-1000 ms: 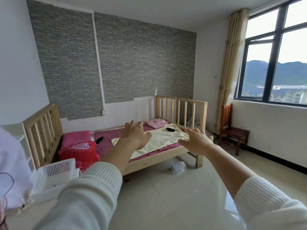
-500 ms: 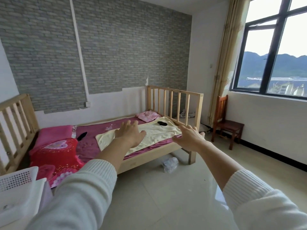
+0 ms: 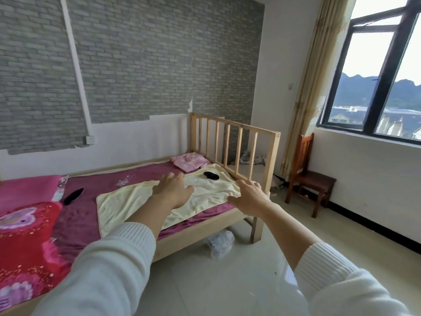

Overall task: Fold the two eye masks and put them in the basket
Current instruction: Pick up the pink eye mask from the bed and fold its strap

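Two black eye masks lie on a wooden bed. One eye mask [image 3: 211, 175] rests on a pale yellow towel [image 3: 136, 201] near the foot rail. The other eye mask [image 3: 73, 196] lies on the purple sheet beside the pink pillow. My left hand [image 3: 173, 190] is stretched out in the air toward the bed, fingers apart, holding nothing. My right hand [image 3: 249, 195] is also stretched out and open, nearer the bed's foot corner. Neither hand touches a mask. No basket is in view.
The slatted foot rail [image 3: 234, 149] stands at the bed's right end. A folded pink garment [image 3: 190, 161] lies near it. A red patterned quilt [image 3: 25, 242] covers the left. A crumpled plastic bag [image 3: 219, 244] is on the tiled floor. A wooden chair [image 3: 309, 179] stands under the window.
The view has swung right and moved closer to the bed. The white basket at the lower left has left the view. Both hands stay outstretched and open.
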Motion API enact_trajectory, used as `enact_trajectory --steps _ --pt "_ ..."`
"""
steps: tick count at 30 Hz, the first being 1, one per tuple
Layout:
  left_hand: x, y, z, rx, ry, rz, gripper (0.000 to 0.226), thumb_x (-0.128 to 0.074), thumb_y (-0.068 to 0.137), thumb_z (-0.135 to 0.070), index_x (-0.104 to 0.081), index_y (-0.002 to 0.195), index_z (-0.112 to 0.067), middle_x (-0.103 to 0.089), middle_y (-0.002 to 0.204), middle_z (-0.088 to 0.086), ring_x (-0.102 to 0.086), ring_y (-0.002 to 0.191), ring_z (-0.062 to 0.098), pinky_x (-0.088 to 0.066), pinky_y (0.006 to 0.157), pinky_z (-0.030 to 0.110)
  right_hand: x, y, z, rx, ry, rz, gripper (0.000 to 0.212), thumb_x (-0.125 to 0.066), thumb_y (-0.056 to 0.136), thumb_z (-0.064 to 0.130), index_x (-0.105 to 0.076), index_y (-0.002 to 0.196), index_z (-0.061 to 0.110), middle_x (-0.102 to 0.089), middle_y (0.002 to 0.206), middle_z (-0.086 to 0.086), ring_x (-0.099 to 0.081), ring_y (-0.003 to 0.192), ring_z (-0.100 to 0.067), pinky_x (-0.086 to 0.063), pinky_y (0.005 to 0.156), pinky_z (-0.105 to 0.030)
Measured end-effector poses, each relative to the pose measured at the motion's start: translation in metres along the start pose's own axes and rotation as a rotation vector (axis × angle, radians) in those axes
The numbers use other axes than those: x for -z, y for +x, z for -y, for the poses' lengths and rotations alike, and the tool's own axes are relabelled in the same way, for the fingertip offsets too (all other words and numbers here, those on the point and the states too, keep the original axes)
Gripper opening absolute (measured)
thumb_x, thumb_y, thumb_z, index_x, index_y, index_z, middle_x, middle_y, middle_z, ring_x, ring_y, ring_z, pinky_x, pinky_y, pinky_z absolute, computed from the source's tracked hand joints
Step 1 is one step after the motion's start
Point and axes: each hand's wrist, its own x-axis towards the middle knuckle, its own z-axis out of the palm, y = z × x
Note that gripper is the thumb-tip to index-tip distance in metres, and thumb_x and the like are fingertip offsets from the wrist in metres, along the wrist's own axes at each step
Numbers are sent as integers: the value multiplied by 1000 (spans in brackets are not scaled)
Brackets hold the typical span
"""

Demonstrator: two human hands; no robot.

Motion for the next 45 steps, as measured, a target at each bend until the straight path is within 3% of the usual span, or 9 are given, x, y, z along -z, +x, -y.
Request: enact_trajectory --steps 5,11,20,31,36,45 --pt "-38 123 5 -10 -5 17 63 -43 90 -47 -34 145 -17 -36 151 12 -33 137 34 -36 109 49 -36 113 -18 -47 28 -5 68 -53 84 54 -39 141 19 -42 147 -7 -33 136 -31 -35 101 -56" --pt "-86 258 -3 -52 -21 102 61 -41 89 -46 -35 144 -19 -36 150 8 -34 135 30 -39 104 48 -76 236 -43 -133 25 50 72 -53 85 52 -32 147 21 -37 152 -7 -27 141 -31 -24 110 -63" --pt "-173 461 -36 -89 -40 125 60 -41 89 -48 -38 141 -19 -39 148 7 -37 132 29 -40 100 46 -125 435 -112 -106 -67 61 69 -51 86 51 -34 145 20 -39 147 -8 -31 136 -30 -28 106 -59" --pt "-278 693 -80 48 -142 206 59 -41 90 -46 -38 141 -18 -42 145 7 -39 128 28 -43 98 45 -170 697 -209 -90 -103 218 67 -50 86 52 -36 142 19 -43 142 -7 -34 132 -30 -31 106 -56" --pt "-325 797 -72 127 -158 246 57 -42 91 -45 -38 141 -18 -42 145 7 -39 129 27 -42 97 43 -219 801 -230 -68 -89 316 70 -50 87 51 -29 147 21 -37 149 -7 -32 136 -30 -27 107 -55" --pt "-438 962 -49 233 -243 389 56 -45 91 -42 -40 140 -14 -47 141 10 -43 127 28 -45 93 42 -327 959 -267 -151 -78 484 66 -47 87 52 -35 144 21 -40 148 -4 -33 136 -28 -29 106 -49"
